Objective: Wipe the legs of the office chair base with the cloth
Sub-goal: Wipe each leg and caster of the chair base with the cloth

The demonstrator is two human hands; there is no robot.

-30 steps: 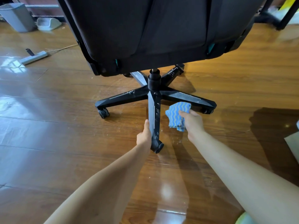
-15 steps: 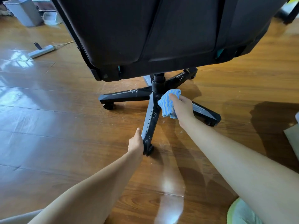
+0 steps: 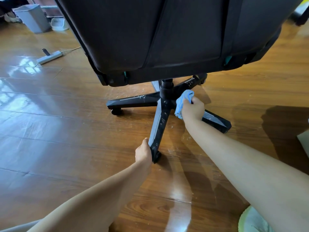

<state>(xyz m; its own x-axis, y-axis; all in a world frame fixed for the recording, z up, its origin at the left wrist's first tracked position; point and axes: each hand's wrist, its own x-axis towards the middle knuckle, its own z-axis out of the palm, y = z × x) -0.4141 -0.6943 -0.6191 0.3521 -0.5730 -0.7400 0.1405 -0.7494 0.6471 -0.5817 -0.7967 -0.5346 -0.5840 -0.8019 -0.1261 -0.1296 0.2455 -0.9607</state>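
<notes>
A black office chair stands on the wooden floor, its star-shaped base (image 3: 133, 102) speckled with white dust. My left hand (image 3: 143, 153) grips the end of the near leg (image 3: 158, 126), just above its caster. My right hand (image 3: 193, 109) holds a bunched blue striped cloth (image 3: 183, 101) against the inner end of the right leg (image 3: 217, 121), close to the central column (image 3: 166, 88). The big dark seat back (image 3: 158, 36) hides the far legs in part.
A grey bin (image 3: 32, 18) and a white dish (image 3: 58, 24) stand at the far left. A white power strip (image 3: 49, 57) with a cord lies on the floor. A pale object (image 3: 303, 141) shows at the right edge, and white dust specks lie near the base.
My right hand moved the cloth from beside the near leg up to the hub and onto the right leg. The base turned a little; my left hand kept hold of the near leg's end.
</notes>
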